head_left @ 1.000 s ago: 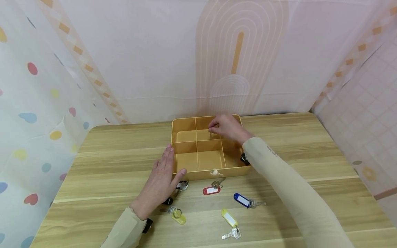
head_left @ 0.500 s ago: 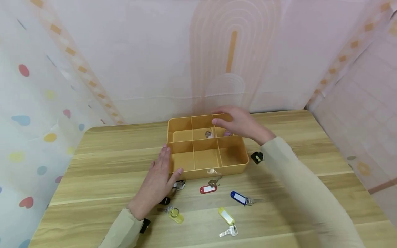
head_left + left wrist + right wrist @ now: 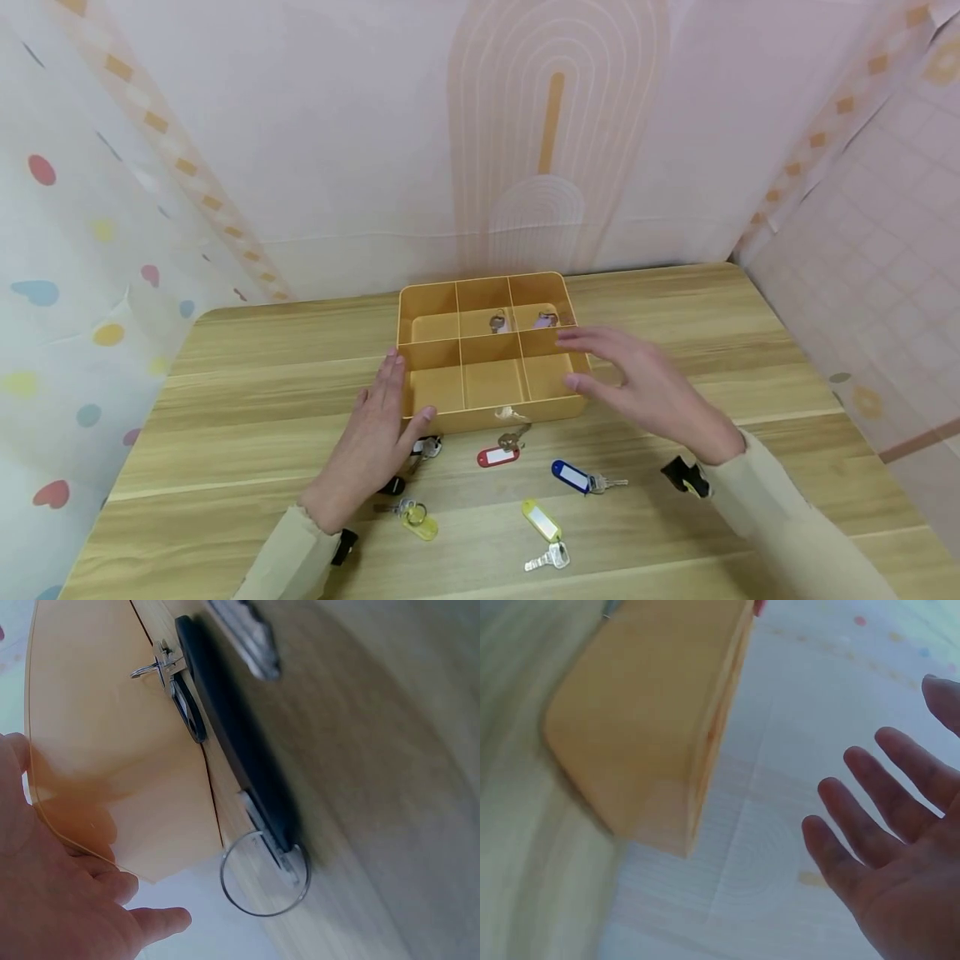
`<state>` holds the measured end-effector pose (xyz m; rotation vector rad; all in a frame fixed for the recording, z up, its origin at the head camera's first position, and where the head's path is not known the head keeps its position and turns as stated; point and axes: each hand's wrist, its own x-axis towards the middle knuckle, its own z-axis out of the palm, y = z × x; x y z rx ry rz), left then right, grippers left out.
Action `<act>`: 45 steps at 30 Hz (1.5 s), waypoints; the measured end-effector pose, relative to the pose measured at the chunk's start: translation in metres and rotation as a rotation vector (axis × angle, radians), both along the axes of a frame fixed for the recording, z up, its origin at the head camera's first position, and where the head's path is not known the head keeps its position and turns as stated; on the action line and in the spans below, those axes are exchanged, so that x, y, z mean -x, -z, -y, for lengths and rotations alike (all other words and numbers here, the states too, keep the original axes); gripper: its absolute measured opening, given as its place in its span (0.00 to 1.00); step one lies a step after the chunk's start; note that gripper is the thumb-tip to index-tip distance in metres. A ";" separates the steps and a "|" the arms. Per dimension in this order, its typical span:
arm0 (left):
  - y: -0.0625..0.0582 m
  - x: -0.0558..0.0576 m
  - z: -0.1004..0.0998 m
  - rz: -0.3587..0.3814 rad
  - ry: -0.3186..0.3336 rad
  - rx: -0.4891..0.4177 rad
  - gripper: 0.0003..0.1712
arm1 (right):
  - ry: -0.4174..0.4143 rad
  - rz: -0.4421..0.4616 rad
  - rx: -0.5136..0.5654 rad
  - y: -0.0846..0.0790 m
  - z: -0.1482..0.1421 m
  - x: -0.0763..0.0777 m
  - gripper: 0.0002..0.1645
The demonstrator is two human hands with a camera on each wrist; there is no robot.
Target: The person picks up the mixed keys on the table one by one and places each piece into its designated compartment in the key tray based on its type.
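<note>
An orange divided box (image 3: pixel 487 417) stands at the back of the wooden table. In its back middle compartment lies a key (image 3: pixel 497 322) with a pale pink tag, and in the back right one a key with a purple tag (image 3: pixel 543 321). My left hand (image 3: pixel 367 442) rests its straight fingers along the box's front left corner. My right hand (image 3: pixel 652 396), fingers spread and holding nothing, hovers by the box's right side; the right wrist view shows its bare palm beside the box wall (image 3: pixel 637 712).
In front of the box lie a red-tagged key (image 3: pixel 498 456), a blue-tagged key (image 3: pixel 572 477), a yellow-tagged key (image 3: pixel 542 521) and another yellow tag (image 3: pixel 422 527) with its key. Near my left thumb are a black-tagged key (image 3: pixel 427 448) and a black tag (image 3: pixel 232 727). A patterned cloth (image 3: pixel 337 150) hangs behind.
My right hand has let go of a key in the back middle compartment, opened, and drawn back to the right and nearer. The left hand has stayed at the box corner.
</note>
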<state>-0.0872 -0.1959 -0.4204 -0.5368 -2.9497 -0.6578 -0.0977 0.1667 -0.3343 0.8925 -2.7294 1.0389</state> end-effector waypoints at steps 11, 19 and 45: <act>-0.001 0.000 0.001 0.004 -0.001 0.004 0.48 | -0.034 -0.033 0.053 0.036 -0.021 -0.032 0.22; 0.001 0.000 0.002 0.001 -0.001 0.000 0.48 | -0.049 0.050 0.069 0.056 -0.028 -0.042 0.21; 0.002 0.000 0.003 -0.004 -0.001 -0.002 0.49 | -0.248 0.386 0.000 0.102 -0.030 -0.041 0.05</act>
